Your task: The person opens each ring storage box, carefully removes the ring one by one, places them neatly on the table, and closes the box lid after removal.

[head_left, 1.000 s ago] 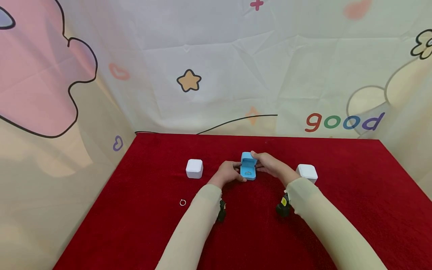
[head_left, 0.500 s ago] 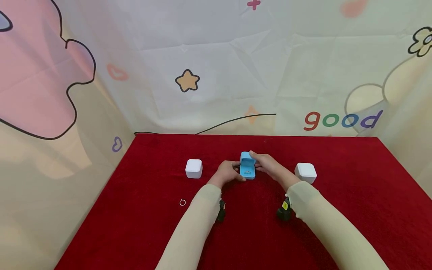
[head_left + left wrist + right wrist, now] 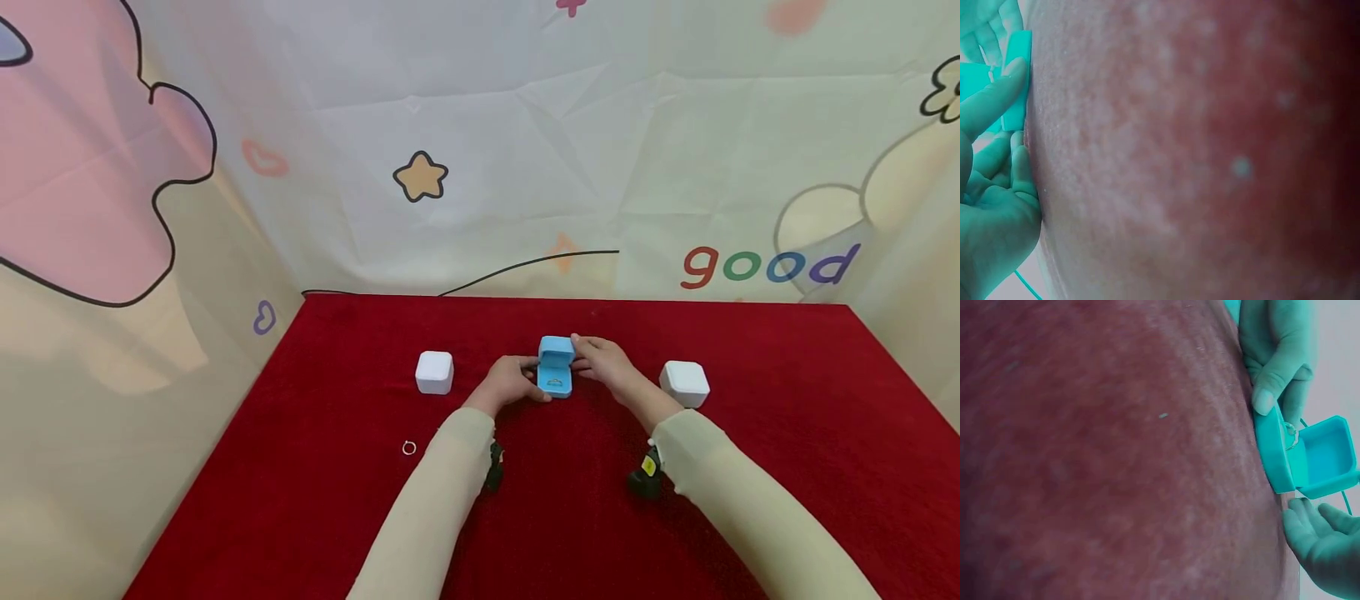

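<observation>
A light blue ring box stands with its lid up near the middle of the red cloth. Inside its base sits a ring. My left hand pinches the base from the left, the thumb lying along the front side in the left wrist view. On the other side, my right hand has its thumb tip at the right edge of the raised lid. Its other fingers are loosely extended beside the box, as the right wrist view shows.
One white box stands left of the hands and another white box behind the right forearm. A loose ring lies on the red cloth left of the left sleeve. A printed curtain hangs behind the table.
My right hand has shifted slightly right, its thumb drawing back from the lid's front to its edge. The left hand keeps its hold, and the box stays with its lid up.
</observation>
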